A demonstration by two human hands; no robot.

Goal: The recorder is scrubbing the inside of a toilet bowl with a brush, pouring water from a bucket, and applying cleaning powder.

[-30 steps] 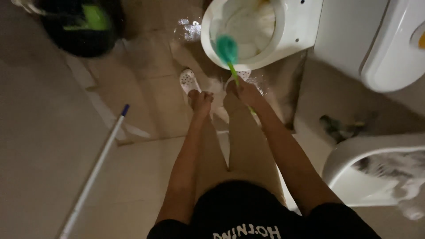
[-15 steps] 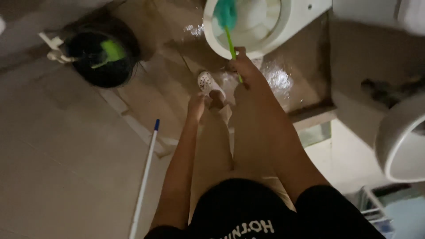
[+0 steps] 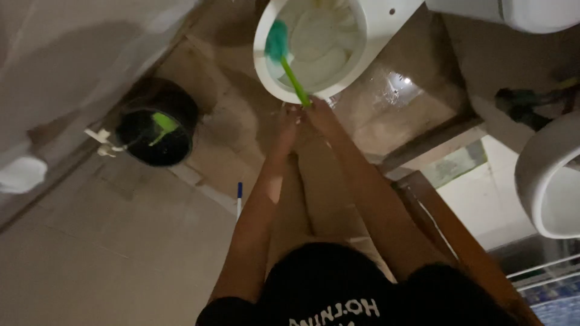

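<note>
Brush (image 3: 284, 57) in the right hand (image 3: 317, 111), gripped by its green handle, the teal head lying over the left rim of the white toilet bowl (image 3: 368, 36). Left hand (image 3: 288, 124) hangs just beside the right with fingers pointing down; whether it is loose or curled I cannot tell. Wet floor (image 3: 386, 102) glistens right of the bowl. A black bucket (image 3: 158, 130) stands well to the left, a pole tip (image 3: 239, 196) shows beside the left forearm, and a white basin (image 3: 547, 181) sits at the right edge.
</note>
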